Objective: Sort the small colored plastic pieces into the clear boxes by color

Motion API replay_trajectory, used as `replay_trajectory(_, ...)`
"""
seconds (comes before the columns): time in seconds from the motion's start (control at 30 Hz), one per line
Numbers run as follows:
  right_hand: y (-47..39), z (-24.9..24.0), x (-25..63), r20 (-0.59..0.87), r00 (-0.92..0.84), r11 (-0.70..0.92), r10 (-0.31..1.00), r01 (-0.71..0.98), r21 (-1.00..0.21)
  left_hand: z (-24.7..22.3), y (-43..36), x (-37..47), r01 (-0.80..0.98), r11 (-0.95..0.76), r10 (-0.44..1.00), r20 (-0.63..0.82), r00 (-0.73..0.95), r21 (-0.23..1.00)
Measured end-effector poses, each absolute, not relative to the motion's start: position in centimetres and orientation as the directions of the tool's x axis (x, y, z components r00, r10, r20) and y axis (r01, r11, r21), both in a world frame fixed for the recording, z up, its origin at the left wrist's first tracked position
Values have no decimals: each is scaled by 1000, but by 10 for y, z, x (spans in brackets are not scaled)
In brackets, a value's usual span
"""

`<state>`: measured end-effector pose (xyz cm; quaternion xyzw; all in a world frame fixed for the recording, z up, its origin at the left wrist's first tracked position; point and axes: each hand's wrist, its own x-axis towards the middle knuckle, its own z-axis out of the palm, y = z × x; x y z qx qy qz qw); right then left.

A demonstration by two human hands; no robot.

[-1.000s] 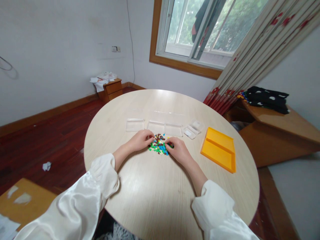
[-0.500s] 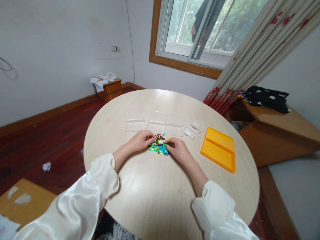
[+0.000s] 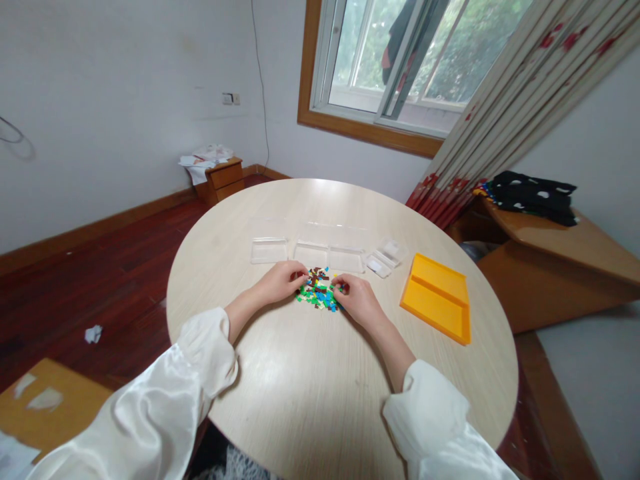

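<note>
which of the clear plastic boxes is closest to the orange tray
The small clear box at the right end of the row, lying beside the orange tray; the other clear boxes sit further left.

Left sleeve [image 3: 165, 393], lower left of frame: white satin, glossy, puffed, gathered at cuff. Right sleeve [image 3: 440, 427], lower right: same white fabric, gathered cuff. Hands bare.

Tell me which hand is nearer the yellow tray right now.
Right. The right hand rests at the right edge of the small coloured bricks, with bare table between it and the yellow tray. The left hand sits on the pile's far side, further away.
</note>
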<state>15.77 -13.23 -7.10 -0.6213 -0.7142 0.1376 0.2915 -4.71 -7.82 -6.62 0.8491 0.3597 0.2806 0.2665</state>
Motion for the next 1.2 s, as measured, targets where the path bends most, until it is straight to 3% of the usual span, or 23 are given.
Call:
replay_trajectory(0.2,-131,-75,159,317,-63,223,946,837,-501,-69,-77,-47,463,-594,767,289,573,657)
replay_trajectory(0.47,-133,-70,157,375,-72,294,924,761,-578,-68,-78,-46,462,-592,772,301,560,661)
replay_trajectory(0.77,-143,-59,138,411,-178,435,894,563,-703,-62,-93,-35,281,-648,694,397,601,708)
replay_trajectory(1.2,-140,-62,140,418,-34,379,908,494,-783,-61,-96,-32,323,-601,751,379,540,731)
